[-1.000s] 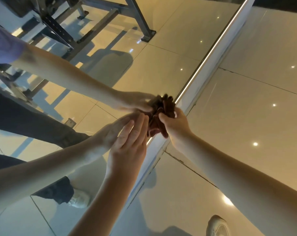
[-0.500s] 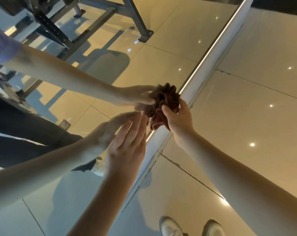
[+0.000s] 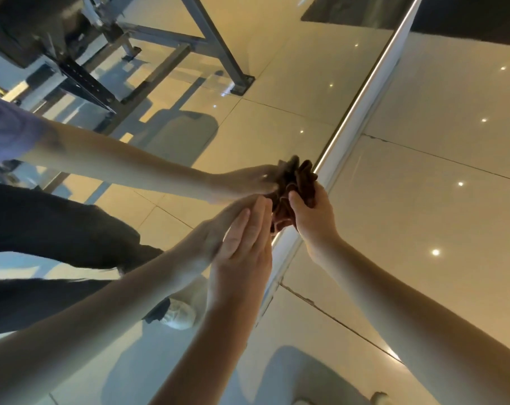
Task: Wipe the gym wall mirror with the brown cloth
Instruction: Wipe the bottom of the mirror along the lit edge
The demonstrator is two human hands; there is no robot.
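The wall mirror [image 3: 277,118] fills the left of the view, its bright lower edge running diagonally to the floor. My right hand [image 3: 315,217] grips the bunched brown cloth [image 3: 299,182] and holds it against the glass near that edge. My left hand [image 3: 245,247] lies flat on the mirror just left of the cloth, fingers straight and together. Both arms and the cloth show again as reflections in the glass.
A grey metal gym frame [image 3: 213,45] is reflected in the mirror at upper left. Glossy beige floor tiles [image 3: 438,200] spread to the right, a dark mat [image 3: 481,19] at the top right. A white shoe tip [image 3: 379,399] shows at the bottom.
My right hand has slid the cloth a little up along the mirror's lower edge. The left hand has stayed flat on the glass beside it. The view has tilted slightly.
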